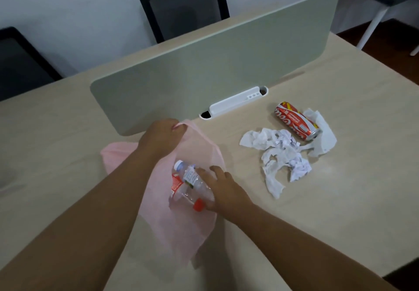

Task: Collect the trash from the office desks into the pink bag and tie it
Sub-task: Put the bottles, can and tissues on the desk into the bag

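The pink bag lies spread on the desk in front of me. My left hand pinches its upper rim and holds it up near the divider. My right hand grips two clear plastic bottles at the bag's mouth: one with a pale cap on top, one with a red cap and red label under it. To the right a red soda can lies on its side beside crumpled white tissues.
A pale green divider panel stands across the beige desk, with a white cable-port bracket at its foot. Two black chairs stand behind the desk. The desk's right edge drops to dark floor.
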### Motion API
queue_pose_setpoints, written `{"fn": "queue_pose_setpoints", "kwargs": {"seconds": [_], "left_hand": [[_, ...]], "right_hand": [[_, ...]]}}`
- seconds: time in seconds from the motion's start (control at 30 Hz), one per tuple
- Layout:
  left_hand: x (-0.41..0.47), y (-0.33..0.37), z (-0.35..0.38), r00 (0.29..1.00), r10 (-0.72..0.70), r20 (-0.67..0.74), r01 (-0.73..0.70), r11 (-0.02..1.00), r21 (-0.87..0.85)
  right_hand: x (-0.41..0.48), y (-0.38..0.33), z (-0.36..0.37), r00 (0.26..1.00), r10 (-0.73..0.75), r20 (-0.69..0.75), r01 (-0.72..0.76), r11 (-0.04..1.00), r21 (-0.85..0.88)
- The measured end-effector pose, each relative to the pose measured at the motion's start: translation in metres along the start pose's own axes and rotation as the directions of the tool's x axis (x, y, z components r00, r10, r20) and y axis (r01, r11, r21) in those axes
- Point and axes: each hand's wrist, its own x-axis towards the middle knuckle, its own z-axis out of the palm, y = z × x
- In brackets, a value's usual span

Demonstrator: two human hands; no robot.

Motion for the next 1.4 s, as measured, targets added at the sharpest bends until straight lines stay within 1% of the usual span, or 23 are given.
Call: {"fn": "queue_pose_setpoints", "kwargs": {"seconds": [0.07, 0.13, 0.17, 0.23, 0.27, 0.3, 0.37, 0.4, 0.53, 0.6, 0.63, 0.77, 0.87, 0.93, 1.0, 1.07, 1.13, 1.17, 1.2, 1.23, 1.3, 1.33, 1.4], "left_hand": [[-0.007, -0.004, 0.003, 1.000, -0.014, 0.010, 0.014, 1.000, -0.010], [-0.010, -0.006, 0.005, 0.999, -0.034, 0.008, 0.034, 0.999, -0.036], [-0.011, -0.007, 0.006, 0.999, -0.038, 0.008, 0.038, 0.998, -0.044], [-0.010, -0.007, 0.009, 0.999, -0.046, 0.000, 0.046, 0.997, -0.055], [-0.009, -0.007, 0.010, 0.999, -0.050, -0.010, 0.049, 0.997, -0.059], [-0.008, -0.007, 0.011, 0.999, -0.051, -0.019, 0.049, 0.997, -0.064], [-0.006, -0.008, 0.015, 0.999, -0.042, -0.019, 0.040, 0.997, -0.068], [-0.005, -0.009, 0.016, 0.999, -0.034, -0.013, 0.033, 0.997, -0.070], [-0.003, -0.017, 0.027, 0.999, -0.045, -0.017, 0.044, 0.997, -0.063], [-0.003, -0.021, 0.032, 0.998, -0.054, -0.017, 0.053, 0.998, -0.045], [-0.003, -0.022, 0.035, 0.998, -0.055, -0.008, 0.055, 0.998, -0.039], [-0.003, -0.025, 0.039, 0.997, -0.067, 0.028, 0.069, 0.995, -0.070], [-0.002, -0.026, 0.039, 0.997, -0.064, 0.033, 0.066, 0.996, -0.053], [-0.001, -0.027, 0.038, 0.997, -0.069, 0.028, 0.071, 0.996, -0.050], [-0.001, -0.027, 0.035, 0.997, -0.073, 0.018, 0.074, 0.996, -0.056], [-0.002, -0.027, 0.031, 0.997, -0.072, 0.012, 0.073, 0.996, -0.054], [-0.004, -0.027, 0.024, 0.997, -0.075, 0.006, 0.075, 0.995, -0.065], [-0.006, -0.028, 0.020, 0.996, -0.084, 0.002, 0.084, 0.993, -0.078], [-0.008, -0.031, 0.016, 0.996, -0.093, 0.001, 0.093, 0.992, -0.086], [-0.011, -0.034, 0.011, 0.995, -0.100, 0.001, 0.100, 0.991, -0.087], [-0.016, -0.042, 0.002, 0.994, -0.107, -0.010, 0.106, 0.990, -0.089], [-0.019, -0.045, -0.002, 0.995, -0.102, -0.021, 0.100, 0.991, -0.092], [-0.024, -0.053, -0.012, 0.995, -0.097, -0.039, 0.093, 0.992, -0.090]], "right_hand": [[0.013, -0.007, 0.005, 0.996, 0.080, 0.029, -0.084, 0.986, 0.142], [0.016, -0.002, 0.005, 0.995, 0.097, 0.021, -0.099, 0.969, 0.227], [0.015, 0.005, 0.001, 0.996, 0.085, -0.033, -0.077, 0.977, 0.200], [0.013, 0.026, -0.007, 0.968, 0.070, -0.240, -0.063, 0.997, 0.033], [0.011, 0.039, -0.013, 0.941, 0.101, -0.323, -0.116, 0.993, -0.027], [0.011, 0.053, -0.018, 0.922, 0.165, -0.349, -0.197, 0.979, -0.058], [0.009, 0.085, -0.025, 0.904, 0.314, -0.289, -0.367, 0.918, -0.149], [0.007, 0.102, -0.028, 0.897, 0.344, -0.278, -0.406, 0.889, -0.210], [0.002, 0.153, -0.040, 0.881, 0.419, -0.222, -0.473, 0.801, -0.367], [0.000, 0.159, -0.035, 0.859, 0.472, -0.196, -0.511, 0.779, -0.363], [-0.002, 0.157, -0.031, 0.854, 0.470, -0.222, -0.520, 0.780, -0.348], [-0.015, 0.145, -0.008, 0.888, 0.305, -0.345, -0.415, 0.853, -0.315], [-0.021, 0.138, -0.009, 0.911, 0.222, -0.348, -0.349, 0.864, -0.363], [-0.021, 0.130, -0.018, 0.905, 0.156, -0.396, -0.312, 0.875, -0.371], [-0.016, 0.115, -0.032, 0.906, 0.015, -0.424, -0.187, 0.911, -0.367], [-0.006, 0.089, -0.041, 0.934, -0.071, -0.350, -0.050, 0.945, -0.324], [0.006, 0.063, -0.043, 0.973, -0.117, -0.202, 0.037, 0.932, -0.361], [0.009, 0.049, -0.043, 0.964, -0.191, -0.185, 0.109, 0.919, -0.379], [0.010, 0.032, -0.044, 0.934, -0.284, -0.215, 0.189, 0.907, -0.376], [0.010, 0.017, -0.042, 0.881, -0.387, -0.271, 0.274, 0.886, -0.374], [0.010, -0.008, -0.033, 0.725, -0.581, -0.368, 0.430, 0.801, -0.417], [0.011, -0.020, -0.027, 0.669, -0.649, -0.363, 0.499, 0.754, -0.428], [0.015, -0.042, -0.015, 0.612, -0.732, -0.299, 0.602, 0.676, -0.425]]}}
